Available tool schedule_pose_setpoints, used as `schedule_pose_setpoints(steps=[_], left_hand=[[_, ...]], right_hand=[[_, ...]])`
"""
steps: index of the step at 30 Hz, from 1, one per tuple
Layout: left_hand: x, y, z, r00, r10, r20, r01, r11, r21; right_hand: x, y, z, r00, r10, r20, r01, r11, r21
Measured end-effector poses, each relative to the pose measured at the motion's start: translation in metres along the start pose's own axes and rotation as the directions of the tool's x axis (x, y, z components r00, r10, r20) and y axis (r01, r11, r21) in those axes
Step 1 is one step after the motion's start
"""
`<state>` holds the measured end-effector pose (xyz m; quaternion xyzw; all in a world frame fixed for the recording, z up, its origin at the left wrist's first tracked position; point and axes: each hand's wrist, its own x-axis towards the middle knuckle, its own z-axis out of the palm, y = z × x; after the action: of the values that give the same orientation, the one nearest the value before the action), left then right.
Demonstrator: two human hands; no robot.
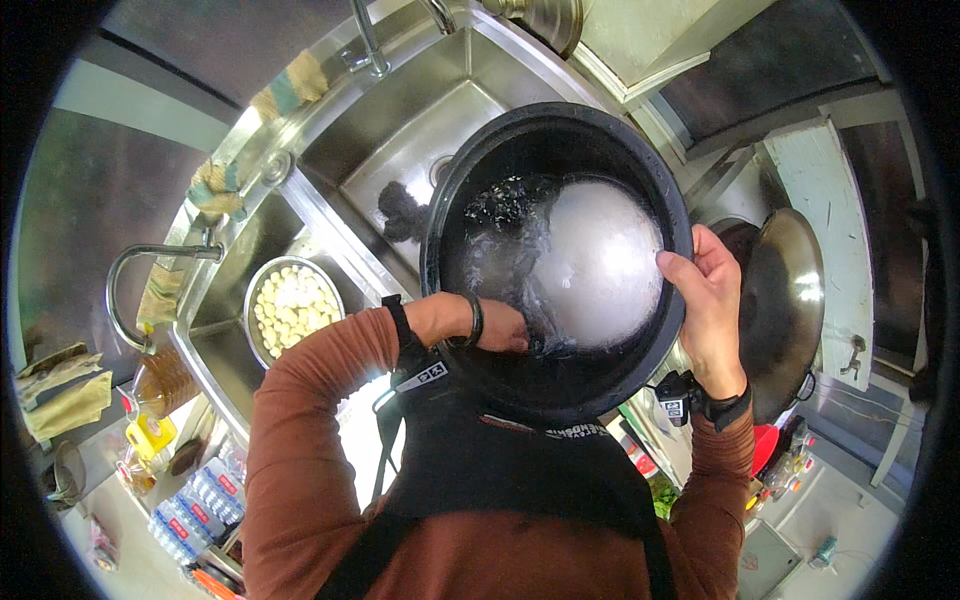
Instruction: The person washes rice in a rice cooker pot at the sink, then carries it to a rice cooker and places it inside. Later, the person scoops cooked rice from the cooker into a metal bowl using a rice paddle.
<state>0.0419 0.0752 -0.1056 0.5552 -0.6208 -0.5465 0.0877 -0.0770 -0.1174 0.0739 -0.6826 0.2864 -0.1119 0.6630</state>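
Note:
A large round black basin (437, 240) with a thick rim is in front of me, overlapping the right sink bowl. Water ripples inside it, and a bright, pale round patch (600, 265) covers its right half; I cannot tell whether that is a glare or an object. My left hand (498, 326) reaches over the near-left rim, low in the basin, its fingers curled down and their tips hidden. On the right side, my right hand (708, 285) is closed on the rim, thumb on top.
Beside my left forearm, a metal bowl of pale peeled pieces (293, 308) sits in the left sink bowl. A dark clump (402, 212) lies in the right sink bowl (390, 130). Faucets (150, 255) line the far edge. To the right stands a big wok (785, 310).

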Motion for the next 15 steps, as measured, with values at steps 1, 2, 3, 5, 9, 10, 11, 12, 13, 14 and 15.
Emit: schedule_pose_setpoints(steps=[1, 2, 3, 5, 9, 10, 11, 12, 13, 14, 15], left_hand=[[-0.005, -0.002, -0.009, 0.993, -0.009, -0.116, 0.02, 0.996, 0.091], [-0.01, -0.005, -0.019, 0.973, -0.013, -0.229, 0.056, 0.982, 0.181], [-0.015, -0.01, -0.033, 0.956, -0.015, -0.293, 0.126, 0.924, 0.362], [-0.031, -0.026, -0.061, 0.859, 0.079, -0.506, 0.302, 0.72, 0.625], [-0.055, -0.05, -0.091, 0.672, 0.189, -0.716, 0.592, 0.443, 0.673], [-0.058, -0.052, -0.091, 0.68, 0.156, -0.716, 0.578, 0.488, 0.655], [-0.062, -0.054, -0.088, 0.783, 0.024, -0.621, 0.529, 0.5, 0.686], [-0.065, -0.055, -0.085, 0.866, -0.156, -0.475, 0.481, 0.523, 0.704], [-0.066, -0.057, -0.085, 0.856, -0.118, -0.503, 0.491, 0.491, 0.72], [-0.067, -0.059, -0.085, 0.851, -0.093, -0.517, 0.497, 0.466, 0.732], [-0.067, -0.061, -0.087, 0.853, -0.089, -0.515, 0.497, 0.442, 0.747]], right_hand=[[0.001, -0.001, 0.0, 1.0, 0.002, -0.001, -0.002, 1.0, -0.001], [0.001, -0.002, 0.0, 1.0, 0.01, -0.002, -0.01, 1.0, -0.007], [0.002, -0.004, 0.0, 1.0, 0.015, -0.009, -0.015, 1.0, 0.003], [0.004, -0.005, -0.001, 1.0, 0.02, -0.01, -0.02, 0.999, 0.027], [0.009, -0.001, 0.0, 0.999, 0.041, -0.025, -0.039, 0.997, 0.072], [0.011, 0.001, 0.001, 0.998, 0.044, -0.037, -0.041, 0.997, 0.073], [0.013, 0.003, 0.001, 0.998, 0.046, -0.051, -0.042, 0.996, 0.074], [0.014, 0.005, 0.001, 0.998, 0.048, -0.049, -0.044, 0.996, 0.074], [0.015, 0.006, 0.001, 0.998, 0.052, -0.047, -0.048, 0.996, 0.072], [0.016, 0.007, 0.001, 0.996, 0.071, -0.06, -0.067, 0.996, 0.063], [0.017, 0.007, 0.001, 0.997, 0.054, -0.05, -0.05, 0.996, 0.073]])
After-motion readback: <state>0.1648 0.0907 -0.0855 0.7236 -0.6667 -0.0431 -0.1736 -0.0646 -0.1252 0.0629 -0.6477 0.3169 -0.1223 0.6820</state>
